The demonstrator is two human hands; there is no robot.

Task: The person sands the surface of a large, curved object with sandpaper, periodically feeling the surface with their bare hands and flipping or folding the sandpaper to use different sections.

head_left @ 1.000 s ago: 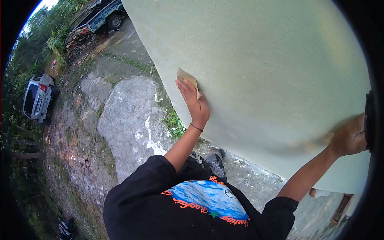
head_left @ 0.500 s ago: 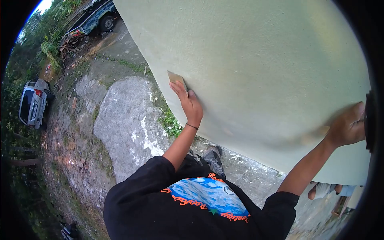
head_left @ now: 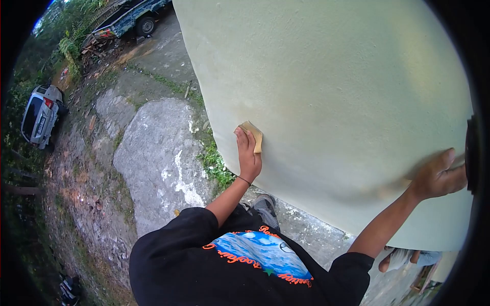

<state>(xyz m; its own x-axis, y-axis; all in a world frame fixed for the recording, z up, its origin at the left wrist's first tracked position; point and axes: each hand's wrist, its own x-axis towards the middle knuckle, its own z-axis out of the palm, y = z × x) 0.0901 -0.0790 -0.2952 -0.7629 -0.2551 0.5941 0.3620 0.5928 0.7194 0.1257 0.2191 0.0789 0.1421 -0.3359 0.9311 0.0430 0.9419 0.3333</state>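
2 bare hands work against a pale green wall (head_left: 326, 92). The left hand (head_left: 249, 159) lies near the wall's lower left edge, its fingers extended and close together over a folded tan sheet (head_left: 258, 141), which it holds to the surface; the top corner and right side of the sheet show past the fingers. 1 thin dark band (head_left: 244, 179) circles the left wrist.

The right hand (head_left: 436, 176) is well apart, near the right end of the wall, thumb raised away from the fingers. The dark rim of the view cuts off its fingertips, so I cannot tell how far they are bent or whether they grip anything.

The black T-shirt (head_left: 178, 260) carries a blue print with orange lettering. 1 patterned trouser leg (head_left: 266, 210) shows below the left forearm. Green weeds (head_left: 217, 166) grow along the wall's base, beside a rough concrete slab (head_left: 148, 148). Farther left stands 1 silver car (head_left: 42, 117); a blue truck (head_left: 135, 19) is at the top.
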